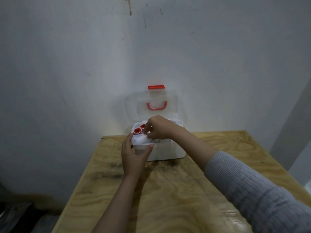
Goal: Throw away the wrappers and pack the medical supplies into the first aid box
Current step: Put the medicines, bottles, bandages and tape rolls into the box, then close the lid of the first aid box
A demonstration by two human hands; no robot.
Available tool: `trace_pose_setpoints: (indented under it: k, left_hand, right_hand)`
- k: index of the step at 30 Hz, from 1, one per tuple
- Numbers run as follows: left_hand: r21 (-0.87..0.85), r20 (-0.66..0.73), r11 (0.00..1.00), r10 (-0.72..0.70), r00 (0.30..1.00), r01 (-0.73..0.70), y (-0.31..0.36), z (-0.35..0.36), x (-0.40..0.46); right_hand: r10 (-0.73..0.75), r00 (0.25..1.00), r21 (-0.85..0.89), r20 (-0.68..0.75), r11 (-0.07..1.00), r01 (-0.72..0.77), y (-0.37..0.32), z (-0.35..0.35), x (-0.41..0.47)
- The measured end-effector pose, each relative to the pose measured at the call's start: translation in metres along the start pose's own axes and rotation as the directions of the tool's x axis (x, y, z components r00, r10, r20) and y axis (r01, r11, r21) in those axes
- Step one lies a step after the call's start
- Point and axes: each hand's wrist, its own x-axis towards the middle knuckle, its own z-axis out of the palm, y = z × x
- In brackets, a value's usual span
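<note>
A white first aid box (168, 152) stands open at the far edge of the wooden table (168, 190), its clear lid (151, 98) upright with a red handle and red latch. A white inner tray (140, 143) sits at the box's left front corner. It holds two red-capped rolls (138, 131) at the back and something white (141, 139) in front. My left hand (133, 153) grips the tray's front left side. My right hand (159, 126) reaches in from the right, fingertips pinching the white item in the tray.
The table stands against a stained grey-white wall (84, 64). Dark floor and some dark objects (20, 216) lie off the table's left edge. A wall corner rises at the right (294, 115).
</note>
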Motion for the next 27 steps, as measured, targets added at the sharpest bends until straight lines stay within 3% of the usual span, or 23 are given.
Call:
trace_pose_setpoints:
  k: [3, 5, 8, 10, 11, 14, 17, 19, 27]
  left_hand:
    - [-0.008, 0.002, 1.0, 0.004, 1.0, -0.004, 0.0, 0.0, -0.001]
    - [-0.007, -0.006, 1.0, 0.002, 1.0, -0.002, 0.0, 0.001, -0.001]
    - [0.011, -0.02, 1.0, 0.004, 1.0, -0.004, -0.002, 0.002, -0.001]
    - [0.016, -0.024, 1.0, 0.004, 1.0, -0.003, -0.003, 0.003, -0.001]
    - [0.016, -0.025, 1.0, 0.006, 1.0, -0.006, -0.003, 0.003, -0.001]
    - [0.022, -0.021, 1.0, 0.019, 1.0, -0.018, -0.003, 0.003, -0.002]
    - [0.024, -0.02, 0.999, 0.023, 1.0, -0.023, -0.002, 0.002, -0.001]
    - [0.031, -0.017, 0.999, 0.024, 1.0, -0.023, -0.001, 0.002, -0.002]
    - [0.008, -0.006, 1.0, 0.006, 1.0, -0.006, 0.003, 0.0, -0.002]
  right_hand:
    - [-0.009, 0.989, 0.058, -0.146, 0.998, 0.017, 0.009, -0.007, -0.007]
    - [0.023, 0.91, 0.116, -0.413, 0.993, 0.027, 0.021, -0.015, -0.012]
    - [0.169, 0.572, 0.224, -0.802, 0.974, 0.025, 0.045, -0.031, -0.015]
    - [0.346, 0.405, 0.36, -0.846, 0.932, -0.043, 0.056, -0.047, -0.018]
    - [0.439, 0.387, 0.438, -0.811, 0.894, -0.096, 0.062, -0.055, -0.017]
    - [0.576, 0.532, 0.558, -0.62, 0.801, -0.217, 0.079, -0.063, -0.011]
    - [0.541, 0.69, 0.597, -0.48, 0.778, -0.195, 0.08, -0.06, -0.009]
    - [0.498, 0.747, 0.566, -0.441, 0.8, -0.2, 0.077, -0.056, -0.01]
    - [0.431, 0.721, 0.483, -0.542, 0.862, -0.153, 0.065, -0.034, -0.043]
